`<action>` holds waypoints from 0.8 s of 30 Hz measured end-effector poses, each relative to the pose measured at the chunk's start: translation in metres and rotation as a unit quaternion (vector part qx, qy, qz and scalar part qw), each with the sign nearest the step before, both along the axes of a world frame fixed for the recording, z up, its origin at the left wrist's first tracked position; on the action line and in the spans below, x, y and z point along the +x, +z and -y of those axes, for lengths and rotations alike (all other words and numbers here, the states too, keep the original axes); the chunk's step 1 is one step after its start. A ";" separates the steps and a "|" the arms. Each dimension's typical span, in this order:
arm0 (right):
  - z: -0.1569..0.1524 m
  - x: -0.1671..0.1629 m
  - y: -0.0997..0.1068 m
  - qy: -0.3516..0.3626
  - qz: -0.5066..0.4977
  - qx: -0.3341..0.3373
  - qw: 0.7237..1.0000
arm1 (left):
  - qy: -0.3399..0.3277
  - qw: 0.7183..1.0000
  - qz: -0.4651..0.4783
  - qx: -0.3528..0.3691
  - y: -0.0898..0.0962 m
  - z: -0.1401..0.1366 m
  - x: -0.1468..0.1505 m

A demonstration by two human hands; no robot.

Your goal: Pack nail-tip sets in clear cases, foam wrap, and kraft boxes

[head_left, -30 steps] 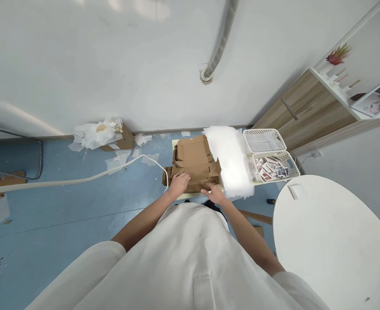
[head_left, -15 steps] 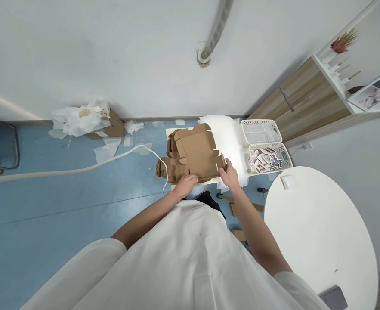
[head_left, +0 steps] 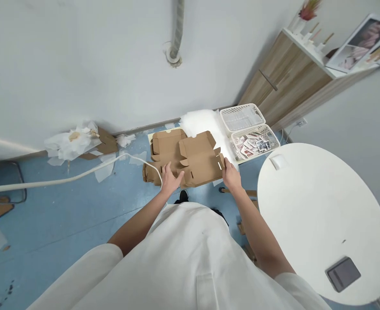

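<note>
A flat, unfolded cardboard box (head_left: pixel 200 156) with flaps and slots lies slightly turned, partly over a stack of similar cardboard boxes (head_left: pixel 168 143). My right hand (head_left: pixel 231 175) grips its right side flap, thumb and fingers closed around the edge. Over at the box's left side, my left hand (head_left: pixel 171 178) has its fingers spread, resting on or just above the stacked cardboard; contact is hard to make out. White foam sheeting (head_left: pixel 198 120) lies behind the boxes.
Two white plastic baskets stand right of the boxes: the rear basket (head_left: pixel 226 120) and the front basket (head_left: pixel 275 144) with printed pieces. A round white table (head_left: pixel 309 206) bears a dark tablet-like device (head_left: pixel 343 274). A white hose (head_left: pixel 80 174) crosses on the left.
The top box has shifted right off the stack, with my right hand on its flap. My left hand has let go of its front edge and spread open. The view has turned right.
</note>
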State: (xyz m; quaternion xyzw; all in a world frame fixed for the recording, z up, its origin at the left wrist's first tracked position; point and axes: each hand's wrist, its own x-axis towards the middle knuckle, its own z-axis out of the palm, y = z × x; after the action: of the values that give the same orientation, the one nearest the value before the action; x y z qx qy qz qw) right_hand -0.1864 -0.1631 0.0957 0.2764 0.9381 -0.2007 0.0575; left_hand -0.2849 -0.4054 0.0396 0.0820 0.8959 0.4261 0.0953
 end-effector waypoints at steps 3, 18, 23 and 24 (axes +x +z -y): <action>-0.024 0.033 0.004 -0.031 -0.038 -0.002 0.999 | 0.003 0.991 0.115 0.064 -0.009 -0.025 0.008; -0.102 0.256 -0.001 -0.304 -0.215 0.068 0.926 | -0.262 0.944 0.120 0.162 -0.004 -0.210 0.125; -0.105 0.325 -0.019 -0.393 -0.177 0.063 0.900 | -0.378 0.923 0.051 0.056 0.007 -0.264 0.164; -0.105 0.335 -0.023 -0.411 -0.177 0.059 0.892 | -0.397 0.916 0.033 0.034 0.008 -0.274 0.170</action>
State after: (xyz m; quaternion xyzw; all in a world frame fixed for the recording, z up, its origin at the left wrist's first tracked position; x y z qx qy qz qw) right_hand 0.1490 -0.0579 0.0724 0.6001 0.7456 -0.1961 -0.2133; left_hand -0.1148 -0.1317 0.0477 0.4204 0.7709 0.3856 0.2834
